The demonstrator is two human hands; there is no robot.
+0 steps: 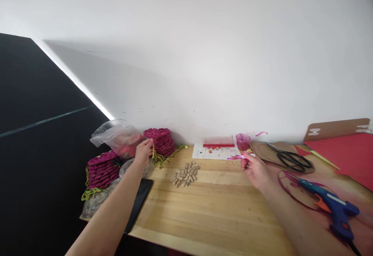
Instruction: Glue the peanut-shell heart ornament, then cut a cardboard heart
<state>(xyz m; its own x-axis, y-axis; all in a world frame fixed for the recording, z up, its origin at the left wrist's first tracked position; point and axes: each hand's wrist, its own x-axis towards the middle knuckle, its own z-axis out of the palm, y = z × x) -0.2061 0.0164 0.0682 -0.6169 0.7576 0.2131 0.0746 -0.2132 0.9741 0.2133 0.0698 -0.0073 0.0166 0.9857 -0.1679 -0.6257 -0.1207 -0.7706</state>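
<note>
My left hand [142, 151] is closed in a pinch at the left side of a magenta braided bundle [161, 141] with yellow-green strings [160, 159]; what the fingertips hold is hidden. My right hand [255, 168], its fingers stained pink, is closed on a slim pink-and-white piece [237, 157] just in front of a small clear cup [243, 141] smeared with magenta paint. Between the hands lies a pile of peanuts in shells [185, 174]. Behind, a white sheet [198, 152] bears scattered small coloured stars [211, 152].
Another magenta braided bundle [103, 170] and a plastic bag [116, 139] stand at left, near a dark flat tablet-like object [141, 199]. To the right lie black scissors [293, 159], a blue glue gun [335, 205], red sheets [346, 155] and brown cardboard [336, 128]. A wall rises behind.
</note>
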